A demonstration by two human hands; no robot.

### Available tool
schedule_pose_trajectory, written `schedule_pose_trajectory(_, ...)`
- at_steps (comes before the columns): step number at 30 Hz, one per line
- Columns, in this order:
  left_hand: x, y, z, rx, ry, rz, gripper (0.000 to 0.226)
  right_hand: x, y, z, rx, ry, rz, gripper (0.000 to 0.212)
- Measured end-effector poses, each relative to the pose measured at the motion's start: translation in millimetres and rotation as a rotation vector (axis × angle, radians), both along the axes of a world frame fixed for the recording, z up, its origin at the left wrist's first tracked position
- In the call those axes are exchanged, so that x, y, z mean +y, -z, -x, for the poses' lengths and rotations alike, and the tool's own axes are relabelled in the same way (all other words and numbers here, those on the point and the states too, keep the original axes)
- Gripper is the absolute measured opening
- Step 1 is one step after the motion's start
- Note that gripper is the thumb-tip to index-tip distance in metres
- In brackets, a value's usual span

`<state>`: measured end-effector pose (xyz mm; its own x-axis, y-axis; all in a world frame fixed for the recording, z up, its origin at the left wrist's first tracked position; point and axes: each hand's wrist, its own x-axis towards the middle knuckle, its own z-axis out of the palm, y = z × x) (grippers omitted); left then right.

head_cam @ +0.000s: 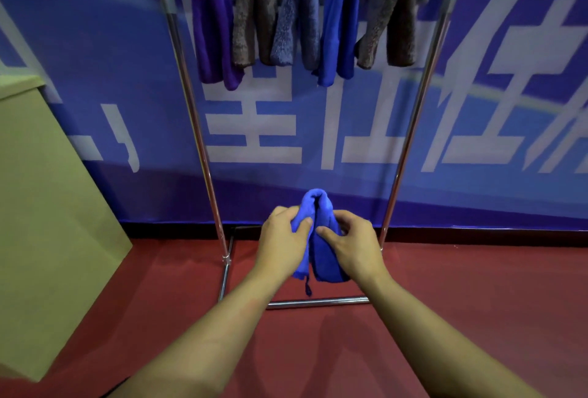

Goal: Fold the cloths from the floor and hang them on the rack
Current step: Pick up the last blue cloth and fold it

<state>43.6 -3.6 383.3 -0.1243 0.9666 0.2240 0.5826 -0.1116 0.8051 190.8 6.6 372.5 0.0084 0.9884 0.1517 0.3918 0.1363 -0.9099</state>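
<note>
You've got the blue microfibre cloth (pixel 319 238) pinched between both hands, held up in front of the rack's lower half, well below the top bar. Your left hand (pixel 284 238) has the left flap, thumb pressed on top with the fingers wrapped behind; your right hand (pixel 351 243) is curled round the right flap the same way. So both are closed on fabric, neither one spread wide.

My read on handling: this thing is light, floppy and a bit fluffy, so it won't hold a crease by itself. It's doubled over with the fold bulging up just past your fingertips and the loose edges drooping under your palms, and a little hanging loop (pixel 308 287) dangles below your left wrist. I'd keep hold near the folded top, since gripping the bottom edges will probably let it flop open.

Above your hands, the rack (pixel 203 143) already carries five folded cloths over the bar: a purple cloth (pixel 211 28), a brown cloth (pixel 254 15), a grey cloth (pixel 299 18), a blue cloth (pixel 342 28) and another brown cloth (pixel 394 18). The free bar looks to be up and right of your right hand, near the end bracket, but it's tight.

Under your forearms is a red floor (pixel 477 302), no cloth visible on it from here. A blue banner (pixel 477 111) with white lettering sits behind the rack, and a cardboard box (pixel 47 190) stands off past your left hand.
</note>
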Motion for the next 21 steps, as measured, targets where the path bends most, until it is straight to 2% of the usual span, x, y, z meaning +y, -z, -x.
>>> schedule_pose_trajectory(5, 14.1, -66.1, -41.6, -0.05, -0.012, -0.155, 0.021, 9.0, -70.7, -35.7, -0.081, 0.127, -0.183, 0.007)
schedule_pose_trajectory(8, 26.9, -110.5, -71.4, -0.087, 0.014, -0.238, 0.018, 19.7, -123.0, -61.8, -0.111, 0.203, -0.313, 0.01)
schedule_pose_trajectory(11, 41.6, -158.5, -105.3, -0.079, 0.023, -0.337, 0.02, 36.0, -173.5, -87.3, -0.101, 0.274, -0.457, 0.023)
schedule_pose_trajectory(15, 71.5, -215.6, -146.9, -0.084, 0.047, -0.446, 0.03, 65.1, -228.4, -118.8, -0.065, 0.348, -0.539, 0.032)
schedule_pose_trajectory(21, 132.3, -270.9, -178.5, -0.095, -0.03, -0.438, 0.041, 122.0, -277.8, -148.4, -0.064, 0.442, -0.587, 0.044)
